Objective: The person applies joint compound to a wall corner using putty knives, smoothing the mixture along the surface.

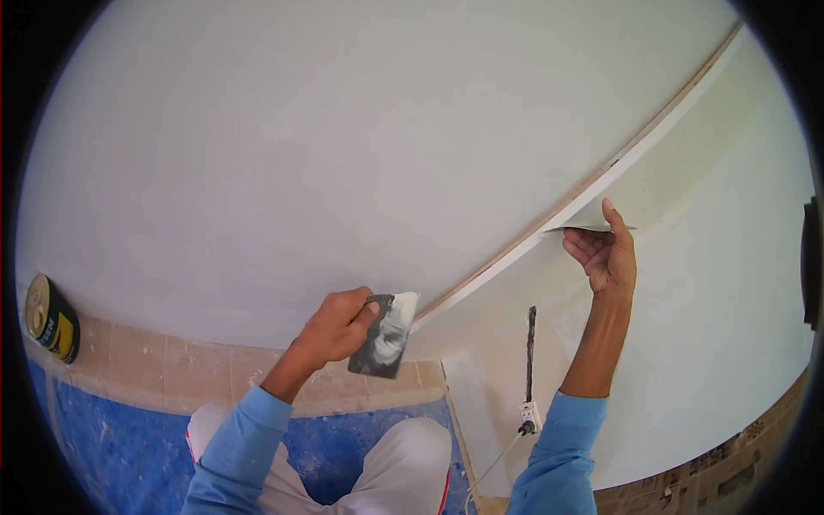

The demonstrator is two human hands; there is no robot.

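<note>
My left hand point(342, 324) grips a flat dark putty knife blade point(378, 348) by its edge, fingers closed. White filler paste point(402, 316) is smeared over the blade's upper right part. Raised at the right, my right hand point(606, 251) pinches a thin flat scraper blade point(592, 228) between thumb and fingers. That blade is seen almost edge-on, its left end at the white corner strip point(620, 168), where two wall faces meet. Whether the blade presses on the strip I cannot tell.
A dark can with a yellow label point(53, 318) stands at the far left on beige tiles point(197, 371). Blue sheeting point(129, 433) covers the floor. Low on the right wall, a socket point(530, 418) has a plugged-in white cord beneath a dark vertical groove point(531, 352).
</note>
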